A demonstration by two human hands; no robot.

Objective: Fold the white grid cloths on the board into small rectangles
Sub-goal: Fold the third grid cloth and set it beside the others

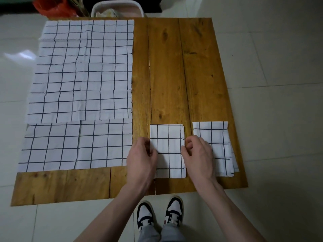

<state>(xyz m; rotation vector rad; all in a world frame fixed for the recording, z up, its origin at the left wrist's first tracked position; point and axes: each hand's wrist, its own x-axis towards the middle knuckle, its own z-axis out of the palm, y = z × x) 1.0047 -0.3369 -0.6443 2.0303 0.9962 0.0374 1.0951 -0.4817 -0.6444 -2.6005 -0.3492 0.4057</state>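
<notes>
A folded white grid cloth (168, 149) lies as a small rectangle near the front of the wooden board (167, 67). My left hand (141, 159) pinches its left edge, and my right hand (199, 158) pinches its right edge. To the right sits a stack of folded grid cloths (218, 147), partly covered by my right hand. Several unfolded grid cloths (83, 70) lie flat and overlapping on the board's left half, the nearest one (75, 145) at the front left.
The board rests on a pale tiled floor (271, 58). Beyond its far edge stand a white basket (117, 8) and a red plastic bag (52, 6). My shoes (160, 213) are at the board's near edge. Bare wood shows at the middle and right.
</notes>
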